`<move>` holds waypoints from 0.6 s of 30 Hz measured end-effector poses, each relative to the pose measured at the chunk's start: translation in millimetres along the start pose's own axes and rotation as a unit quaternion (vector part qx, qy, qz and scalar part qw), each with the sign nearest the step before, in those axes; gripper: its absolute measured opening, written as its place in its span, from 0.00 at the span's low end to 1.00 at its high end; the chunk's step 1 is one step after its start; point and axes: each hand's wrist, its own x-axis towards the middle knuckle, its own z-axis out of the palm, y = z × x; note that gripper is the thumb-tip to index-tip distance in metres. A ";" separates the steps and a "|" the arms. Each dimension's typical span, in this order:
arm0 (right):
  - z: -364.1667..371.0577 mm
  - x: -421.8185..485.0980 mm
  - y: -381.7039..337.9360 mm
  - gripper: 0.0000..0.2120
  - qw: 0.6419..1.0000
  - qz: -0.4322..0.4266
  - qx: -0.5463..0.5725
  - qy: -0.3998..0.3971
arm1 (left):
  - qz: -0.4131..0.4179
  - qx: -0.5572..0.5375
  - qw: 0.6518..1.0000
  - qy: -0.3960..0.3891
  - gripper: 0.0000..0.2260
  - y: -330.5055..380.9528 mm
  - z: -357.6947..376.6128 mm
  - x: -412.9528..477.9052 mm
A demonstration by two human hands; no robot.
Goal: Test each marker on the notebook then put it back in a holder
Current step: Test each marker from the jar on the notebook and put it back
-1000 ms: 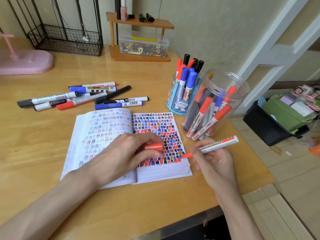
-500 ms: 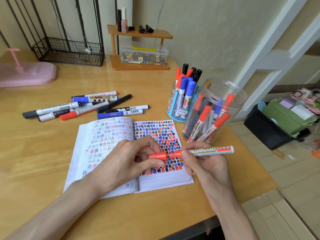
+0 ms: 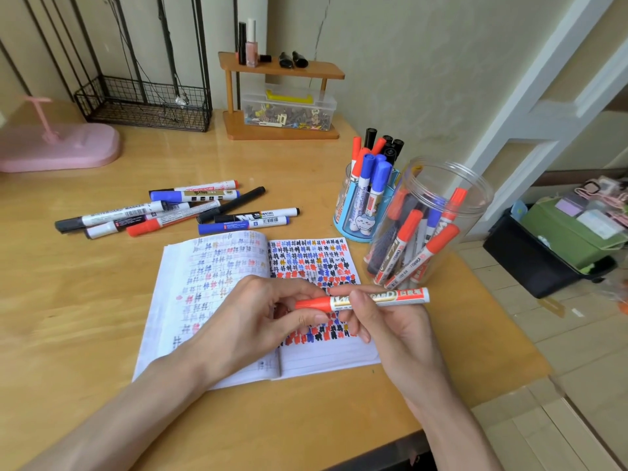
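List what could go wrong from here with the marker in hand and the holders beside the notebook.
1. The left hand pinches the red cap of the white whiteboard marker; if not pushed fully home, the tip may dry out.
2. The tall clear plastic jar stands close to the right hand, crowded with leaning markers; a careless drop-in might tip it.
3. The left hand is over the marks in the open lined notebook; fresh ink could smear.

Holders (image 3: 346, 226) two; notebook (image 3: 210, 266) one; loose markers (image 3: 244, 226) eight; held marker (image 3: 401, 296) one.
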 end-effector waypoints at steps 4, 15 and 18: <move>3.8 1.4 2.8 0.13 1.000 -0.018 -0.006 0.007 | 0.002 -0.005 1.000 0.017 0.10 1.4 0.0 -0.7; 11.6 -2.9 -6.3 0.12 0.997 0.001 0.058 0.054 | -0.003 -0.036 0.999 0.001 0.10 3.1 -7.1 2.6; 5.4 -0.9 -14.1 0.18 0.988 -0.004 0.089 0.130 | -0.024 -0.082 0.996 0.034 0.14 3.9 -12.0 1.7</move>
